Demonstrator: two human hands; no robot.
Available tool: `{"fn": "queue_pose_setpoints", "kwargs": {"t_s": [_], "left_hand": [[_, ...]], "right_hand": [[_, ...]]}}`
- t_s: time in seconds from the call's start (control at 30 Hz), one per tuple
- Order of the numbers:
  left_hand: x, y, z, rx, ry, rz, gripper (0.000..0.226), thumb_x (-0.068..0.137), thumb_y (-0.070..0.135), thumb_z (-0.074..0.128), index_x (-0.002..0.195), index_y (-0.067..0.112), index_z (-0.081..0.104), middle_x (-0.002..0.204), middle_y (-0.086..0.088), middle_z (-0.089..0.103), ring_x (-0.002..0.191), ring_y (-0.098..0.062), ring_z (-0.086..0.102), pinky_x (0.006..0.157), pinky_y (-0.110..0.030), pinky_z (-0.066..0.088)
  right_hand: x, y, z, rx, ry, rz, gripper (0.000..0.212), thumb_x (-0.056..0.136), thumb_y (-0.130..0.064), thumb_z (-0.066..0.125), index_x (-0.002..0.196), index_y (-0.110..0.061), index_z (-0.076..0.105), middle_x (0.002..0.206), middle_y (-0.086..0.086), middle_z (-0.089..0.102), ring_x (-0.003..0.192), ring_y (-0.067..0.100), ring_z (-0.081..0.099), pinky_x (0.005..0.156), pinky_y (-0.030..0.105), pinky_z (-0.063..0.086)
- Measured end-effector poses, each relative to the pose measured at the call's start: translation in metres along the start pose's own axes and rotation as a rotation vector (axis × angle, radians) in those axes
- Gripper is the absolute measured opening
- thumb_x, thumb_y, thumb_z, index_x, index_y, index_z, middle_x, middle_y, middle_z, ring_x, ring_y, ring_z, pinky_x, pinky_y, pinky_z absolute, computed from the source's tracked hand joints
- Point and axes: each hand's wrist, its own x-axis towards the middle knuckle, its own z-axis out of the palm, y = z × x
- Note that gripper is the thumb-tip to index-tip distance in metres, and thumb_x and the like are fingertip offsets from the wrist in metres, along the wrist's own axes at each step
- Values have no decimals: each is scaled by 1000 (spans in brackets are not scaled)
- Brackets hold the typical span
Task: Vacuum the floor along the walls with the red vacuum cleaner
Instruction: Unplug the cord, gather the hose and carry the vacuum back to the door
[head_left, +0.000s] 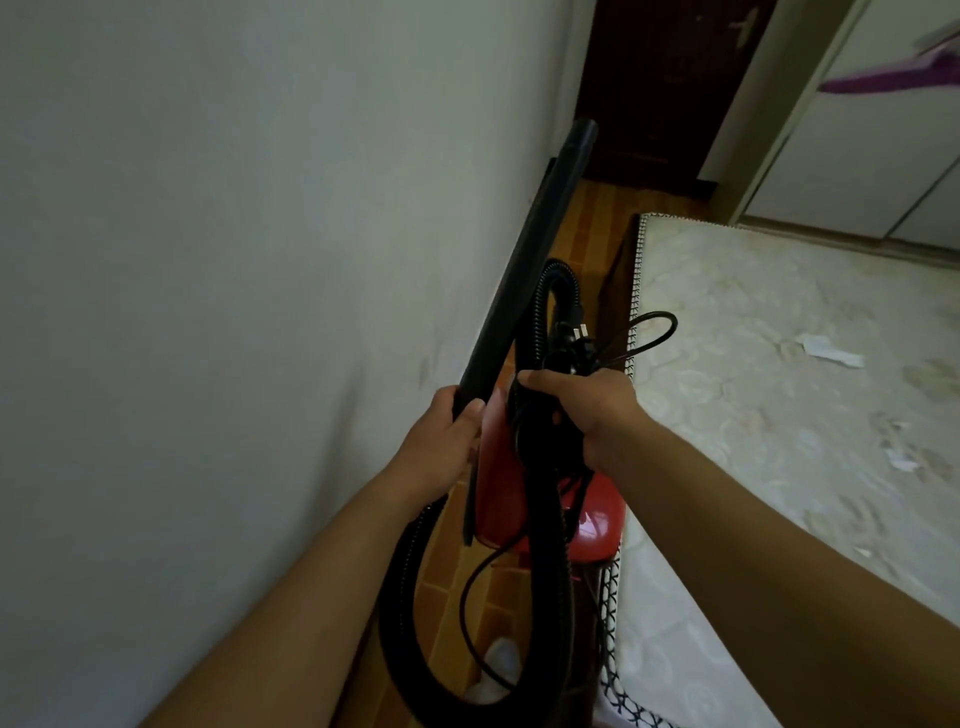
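Item: my left hand (441, 436), grip clenched round the lower end of the black wand (524, 270). Item: my right hand (587, 410), grip closed on a bundle of the coiled power cord (644, 332) together with a loop of the ribbed black hose (400, 597).

Item: red vacuum cleaner (498, 499), body hanging between and just below my hands, above the narrow strip of wooden floor (452, 587) that runs between the wall (234, 260) on my left and the mattress (779, 389) on my right. The hose sags from it in a wide loop near my feet.

Item: plug (574, 332), prongs visible in the bundle just past my right hand, so the machine is not connected.

Progress, as I judge it: nothing vacuumed yet. Cord to unwind and plug in, body to set down, wand to lower to the floor; then the whole run along the walls is left.

Orientation: the wand's long axis runs from my left hand up and away, slanting slightly rightward, close beside the wall. Its open tip points toward the dark door (670, 88) at the far end, raised off the floor, not down at it.
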Motion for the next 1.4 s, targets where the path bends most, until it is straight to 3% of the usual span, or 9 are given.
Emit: {"fn": "queue_pose_setpoints", "kwargs": {"t_s": [0.37, 0.53, 0.7, 0.93, 1.07, 1.2, 1.4], "left_hand": [[156, 84, 26, 12, -57, 43, 32, 106, 46, 40, 132, 29, 45, 107, 0, 68, 88, -16, 68, 82, -39, 57], [237, 111, 30, 18, -77, 69, 36, 107, 43, 40, 136, 23, 45, 97, 5, 65, 78, -12, 63, 73, -32, 49], [341, 142, 31, 11, -125, 84, 39, 107, 45, 39, 141, 26, 43, 109, 2, 63, 82, -10, 62, 74, -31, 48], [482, 200, 26, 19, -183, 103, 24, 107, 44, 40, 127, 32, 47, 107, 3, 63, 84, -10, 63, 73, -32, 49], [547, 236, 31, 5, -204, 115, 37, 107, 44, 39, 141, 28, 44, 105, 7, 60, 81, -5, 62, 68, -28, 47], [614, 262, 43, -3, -214, 120, 38, 108, 42, 39, 142, 27, 43, 102, 10, 60, 81, -4, 62, 66, -25, 45], [716, 289, 78, 30, -193, 88, 30, 107, 44, 40, 131, 29, 48, 104, 5, 63, 85, -10, 63, 81, -36, 51]], "right_hand": [[131, -91, -25, 28, 72, -33, 45, 66, -23, 95, 103, -12, 72, 76, 5, 71, 68, 24, 70, 66, 36, 62], [198, -135, -26, 53, 112, -24, 44, 66, -22, 94, 102, -10, 71, 75, 5, 69, 71, 25, 69, 69, 38, 62], [283, -182, -19, 64, 170, -10, 43, 67, -22, 94, 100, -8, 70, 70, 5, 67, 69, 25, 67, 67, 38, 63], [392, -260, -11, 78, 232, -44, 34, 69, -22, 92, 93, -10, 71, 68, 4, 66, 66, 24, 66, 60, 33, 61], [452, -303, -16, 109, 272, -42, 41, 65, -24, 95, 97, -8, 73, 67, 5, 66, 67, 26, 68, 72, 44, 64], [515, -336, -25, 116, 285, -38, 41, 65, -25, 95, 95, -9, 71, 69, 7, 66, 71, 29, 69, 76, 49, 63], [618, -376, -46, 134, 260, -13, 40, 64, -24, 95, 91, -7, 72, 70, 9, 65, 72, 30, 68, 78, 52, 62]]}}
